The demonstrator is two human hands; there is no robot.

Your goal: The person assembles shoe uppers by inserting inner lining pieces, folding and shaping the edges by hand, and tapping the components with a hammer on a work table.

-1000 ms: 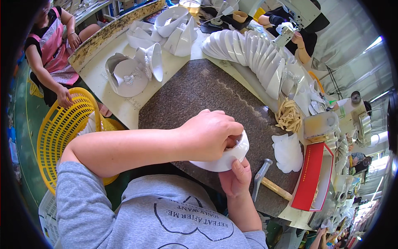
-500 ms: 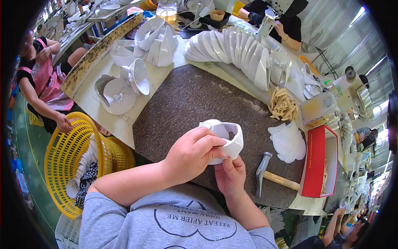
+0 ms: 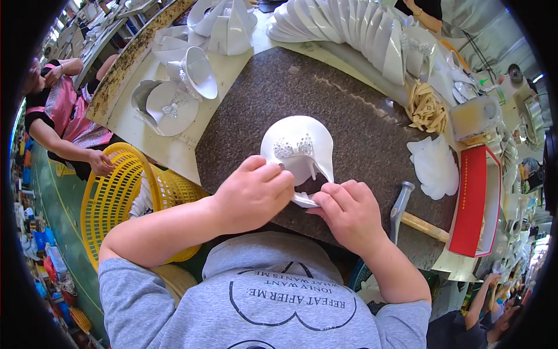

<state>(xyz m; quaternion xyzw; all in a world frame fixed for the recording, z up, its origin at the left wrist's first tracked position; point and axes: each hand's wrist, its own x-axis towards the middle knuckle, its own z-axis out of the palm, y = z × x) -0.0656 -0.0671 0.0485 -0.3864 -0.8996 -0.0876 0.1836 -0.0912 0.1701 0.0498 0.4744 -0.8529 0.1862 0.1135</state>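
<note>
A white shoe upper (image 3: pixel 297 131) with a glittering bow on its rounded front is held over the dark work slab (image 3: pixel 256 104), front end pointing away from me. My left hand (image 3: pixel 253 189) is closed on its near left edge, fingers curled. My right hand (image 3: pixel 351 215) pinches the near right edge between thumb and fingers. Between the hands a narrow folded strip of the upper's rim shows, and the opening behind the bow faces up. Part of the rim is hidden under my fingers. Right of my right hand lies a hammer (image 3: pixel 427 225) with a wooden handle.
Finished-looking white uppers (image 3: pixel 174 107) stand at left; a long row of them (image 3: pixel 349 41) curves along the back. At right are tan strips (image 3: pixel 427 107), white pieces (image 3: pixel 433 168) and a red box (image 3: pixel 469 200). A yellow basket (image 3: pixel 119 203) and a seated person (image 3: pixel 70 116) are left.
The upper has turned so its bow and front now face up and away. My right hand has moved from beneath it to the right edge; my left remains on it. The view has shifted.
</note>
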